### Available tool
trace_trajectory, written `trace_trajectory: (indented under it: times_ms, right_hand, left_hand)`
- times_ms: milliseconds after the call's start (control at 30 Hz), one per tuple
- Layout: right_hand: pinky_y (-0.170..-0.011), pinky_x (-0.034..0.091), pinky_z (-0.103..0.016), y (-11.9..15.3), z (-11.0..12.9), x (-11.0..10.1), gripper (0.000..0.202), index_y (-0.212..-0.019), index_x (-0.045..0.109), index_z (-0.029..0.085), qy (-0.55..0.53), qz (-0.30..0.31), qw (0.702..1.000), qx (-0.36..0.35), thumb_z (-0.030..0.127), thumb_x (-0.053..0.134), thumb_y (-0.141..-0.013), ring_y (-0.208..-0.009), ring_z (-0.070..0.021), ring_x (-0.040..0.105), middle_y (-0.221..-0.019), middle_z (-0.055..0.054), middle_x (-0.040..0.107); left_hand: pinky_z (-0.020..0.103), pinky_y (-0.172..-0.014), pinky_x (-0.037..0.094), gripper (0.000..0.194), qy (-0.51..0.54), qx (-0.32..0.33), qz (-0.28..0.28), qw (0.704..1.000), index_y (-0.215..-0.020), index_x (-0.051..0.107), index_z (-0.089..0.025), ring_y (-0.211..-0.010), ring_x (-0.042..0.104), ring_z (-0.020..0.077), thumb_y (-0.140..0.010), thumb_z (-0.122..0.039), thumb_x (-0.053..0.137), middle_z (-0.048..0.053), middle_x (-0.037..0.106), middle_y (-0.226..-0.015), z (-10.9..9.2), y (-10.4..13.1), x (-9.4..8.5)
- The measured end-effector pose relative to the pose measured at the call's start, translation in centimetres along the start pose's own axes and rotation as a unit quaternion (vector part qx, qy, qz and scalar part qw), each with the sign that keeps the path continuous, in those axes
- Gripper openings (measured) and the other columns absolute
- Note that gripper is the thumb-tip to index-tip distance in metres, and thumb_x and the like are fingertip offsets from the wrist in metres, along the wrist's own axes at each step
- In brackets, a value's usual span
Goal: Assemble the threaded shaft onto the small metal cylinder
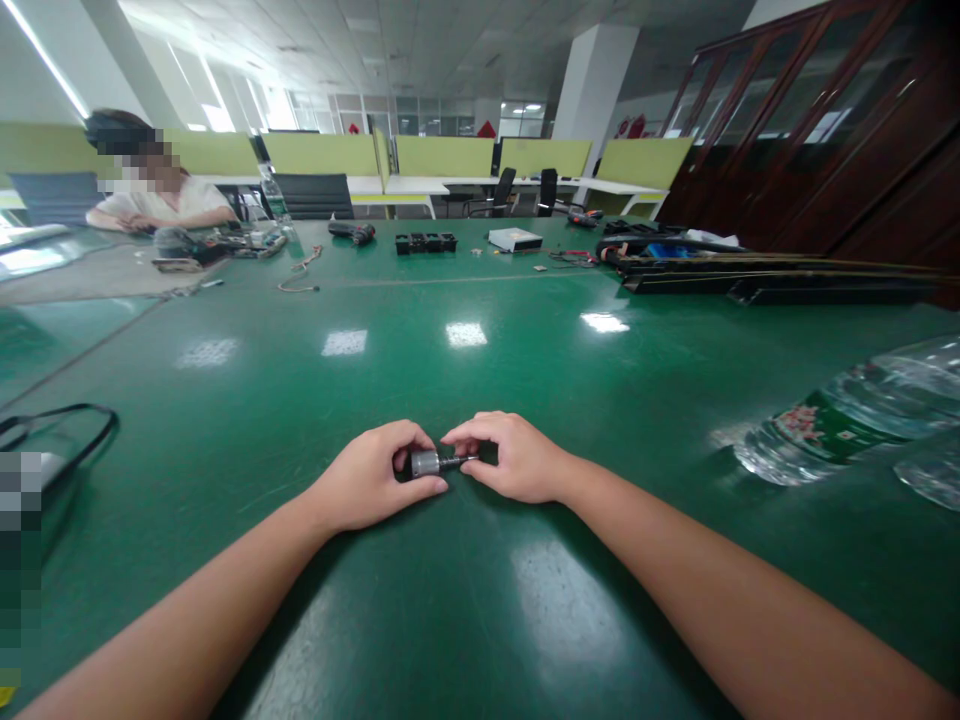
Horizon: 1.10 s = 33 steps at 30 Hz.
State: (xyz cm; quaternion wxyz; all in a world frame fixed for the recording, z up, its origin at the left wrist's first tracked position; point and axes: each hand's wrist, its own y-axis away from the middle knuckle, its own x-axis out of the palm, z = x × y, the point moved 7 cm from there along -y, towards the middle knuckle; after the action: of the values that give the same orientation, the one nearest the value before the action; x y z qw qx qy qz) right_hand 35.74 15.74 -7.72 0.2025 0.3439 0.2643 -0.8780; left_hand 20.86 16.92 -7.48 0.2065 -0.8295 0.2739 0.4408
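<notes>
A small grey metal cylinder with a thin dark shaft (426, 463) lies low over the green tabletop (420, 610), its shaft pointing right. My left hand (379, 475) curls around the thick grey end, with the thumb along the near side and the fingers on the far side. At the thin end, my right hand (517, 458) bends its fingers and thumb around the shaft's tip. Its thumb seems to touch the tip, and part of the shaft's end is hidden by the fingers. The exact kind of part is too small to tell.
Plastic water bottles (840, 425) lie at the right. Black rails (697, 272) stretch across the far right. Further back are a white box (515, 240), a black block (426, 243) and a power drill (351, 232). A person (161, 195) sits at the far left.
</notes>
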Motion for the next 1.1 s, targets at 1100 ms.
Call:
trace_trajectory:
  times_ms: [1100]
  right_hand:
    - [-0.087,0.042,-0.035,-0.06,0.85,0.72,0.025,-0.106,0.070,0.020,0.072,0.036,0.996,-0.025,0.019,0.067,-0.082,-0.093,-0.0192,0.062,-0.099,-0.005,0.071]
  left_hand:
    - [0.025,-0.061,0.037,0.029,-0.006,-0.006,-0.002,1.000,-0.094,0.066,-0.018,-0.068,0.053,0.0155,-0.080,-0.043,0.069,0.000,0.060,-0.077,0.23,-0.10,0.19]
